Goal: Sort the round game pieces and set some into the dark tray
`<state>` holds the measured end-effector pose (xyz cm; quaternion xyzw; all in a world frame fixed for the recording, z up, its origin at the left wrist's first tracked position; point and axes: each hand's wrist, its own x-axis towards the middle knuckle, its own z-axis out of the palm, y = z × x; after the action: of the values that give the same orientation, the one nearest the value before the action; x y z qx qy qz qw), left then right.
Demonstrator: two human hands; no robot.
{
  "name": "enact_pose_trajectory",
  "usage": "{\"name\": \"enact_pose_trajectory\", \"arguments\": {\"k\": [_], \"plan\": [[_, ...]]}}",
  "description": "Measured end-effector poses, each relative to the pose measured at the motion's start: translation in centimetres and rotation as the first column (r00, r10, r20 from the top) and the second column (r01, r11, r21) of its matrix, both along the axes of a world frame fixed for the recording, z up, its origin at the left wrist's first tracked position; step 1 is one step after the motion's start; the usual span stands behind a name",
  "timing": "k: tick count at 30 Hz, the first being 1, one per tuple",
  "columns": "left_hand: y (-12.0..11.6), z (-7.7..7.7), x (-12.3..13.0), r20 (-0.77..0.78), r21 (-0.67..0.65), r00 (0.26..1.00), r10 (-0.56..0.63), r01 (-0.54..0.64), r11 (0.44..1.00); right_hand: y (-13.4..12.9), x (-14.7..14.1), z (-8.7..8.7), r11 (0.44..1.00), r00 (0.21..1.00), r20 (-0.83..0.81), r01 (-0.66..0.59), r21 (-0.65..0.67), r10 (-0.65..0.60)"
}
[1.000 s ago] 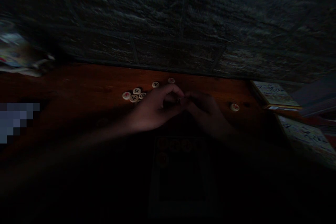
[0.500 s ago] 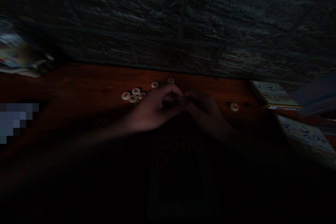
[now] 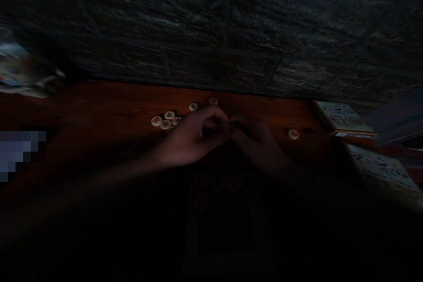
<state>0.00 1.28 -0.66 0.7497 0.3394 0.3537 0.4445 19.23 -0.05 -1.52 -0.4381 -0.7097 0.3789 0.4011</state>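
Observation:
My left hand (image 3: 188,139) and my right hand (image 3: 256,141) meet above the wooden table, fingertips pinched together. Something small and pale may be between them, but darkness and the fingers hide what it is. Round xiangqi pieces with red or black characters lie around: a red-marked piece (image 3: 156,121) and a black-marked piece (image 3: 169,115) are in a cluster left of my left hand. Beyond that hand lie another black-marked piece (image 3: 193,106) and a reddish one (image 3: 213,102). Below my hands, a shallow box (image 3: 228,262) in deep shadow holds several pieces along its far side.
A single red-marked xiangqi piece (image 3: 293,134) lies to the right on the table (image 3: 109,97). Two flat patterned boxes, one farther off (image 3: 342,114) and one nearer (image 3: 383,169), stand at the right. A dark stone wall (image 3: 198,26) closes the back. Blurred items (image 3: 23,72) sit at far left.
My hands stay joined at the fingertips in nearly the same pose. The whole view has shifted slightly, so the pieces and boxes appear a little farther left.

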Motion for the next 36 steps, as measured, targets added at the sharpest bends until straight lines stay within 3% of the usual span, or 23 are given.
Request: {"name": "enact_pose_trajectory", "arguments": {"k": [36], "plan": [[0.2,-0.2,0.0,0.022,0.003,1.0,-0.018,0.018,1.0,0.0,0.11,0.16,1.0,1.0,0.026,-0.01,0.023,0.009]]}}
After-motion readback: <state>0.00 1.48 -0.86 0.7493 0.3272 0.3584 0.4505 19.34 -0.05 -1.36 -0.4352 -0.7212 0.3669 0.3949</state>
